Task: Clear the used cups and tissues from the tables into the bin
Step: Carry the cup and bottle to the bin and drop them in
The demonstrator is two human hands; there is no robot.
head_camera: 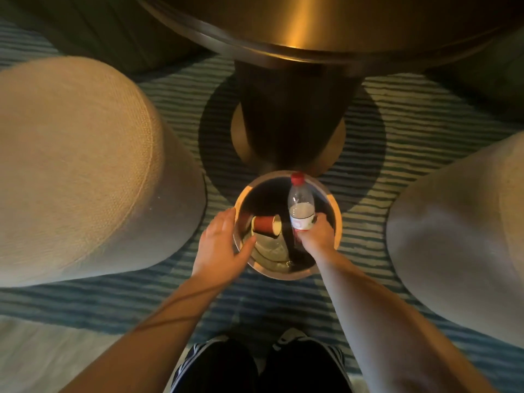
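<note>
A round metal bin (334,205) stands on the carpet below me. Inside it a red paper cup (265,225) is lying on its side above pale crumpled tissue or a liner (272,249). My right hand (316,236) grips the lower part of a clear plastic bottle (301,207) with a red cap, held over the bin's right half, cap pointing away from me. My left hand (219,248) hovers at the bin's left rim, fingers spread, holding nothing.
A round table (297,29) on a thick pedestal (289,120) stands just beyond the bin. Pale upholstered seats flank it, one at the left (79,171) and one at the right (459,231). My shoes (289,340) are at the bottom on striped blue carpet.
</note>
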